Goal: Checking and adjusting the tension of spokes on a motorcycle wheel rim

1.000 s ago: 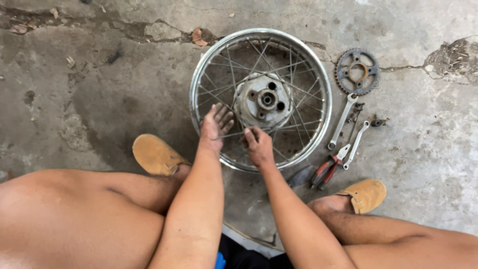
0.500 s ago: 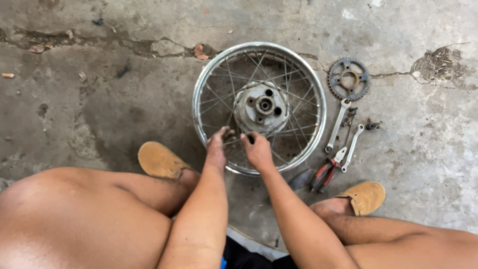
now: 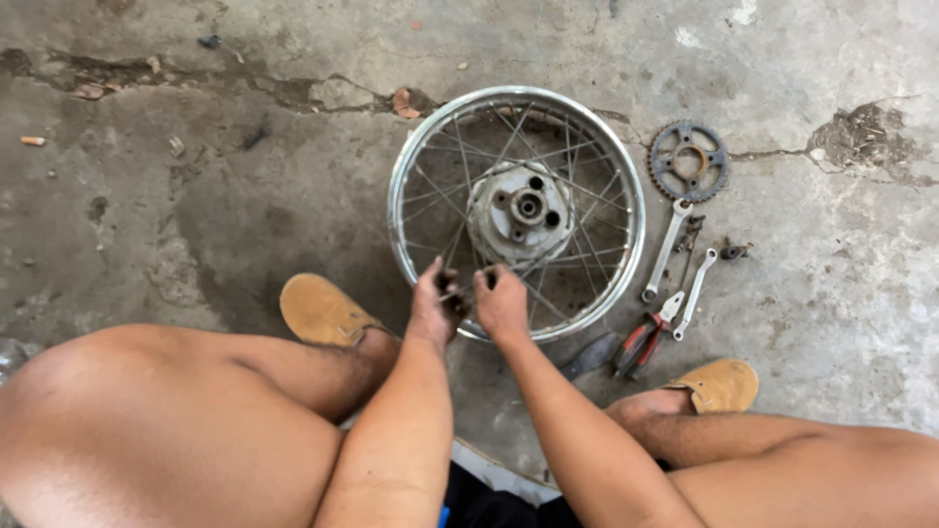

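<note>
Both hands have drawn back from the spokes near the hub to the near rim of the wheel (image 3: pixel 406 176) since the earlier frames, and now sit close together. That wheel, a spoked metal one, lies flat on the concrete floor (image 3: pixel 196 196), just beyond the person's knees, with its hub (image 3: pixel 520 210) in the middle. Left hand (image 3: pixel 435 303) has its fingers curled over the near spokes, pinched on something small and dark; what it is cannot be told. Right hand (image 3: pixel 502 303) is just beside it, fingers bent down onto the spokes at the rim, seemingly gripping one, though the hold is partly hidden.

To the right of the wheel, on the floor, lie a toothed sprocket (image 3: pixel 689 160), a spanner (image 3: pixel 667 250) close to the rim, a second spanner (image 3: pixel 694 291) beside it, and red-handled pliers (image 3: pixel 644 340) nearer the person. A few small bolts (image 3: pixel 734 250) sit by the spanners. Tan shoes show on either side: one (image 3: pixel 318 308) left of the hands, one (image 3: pixel 722 383) below the pliers. A crack runs across the far part of the floor.
</note>
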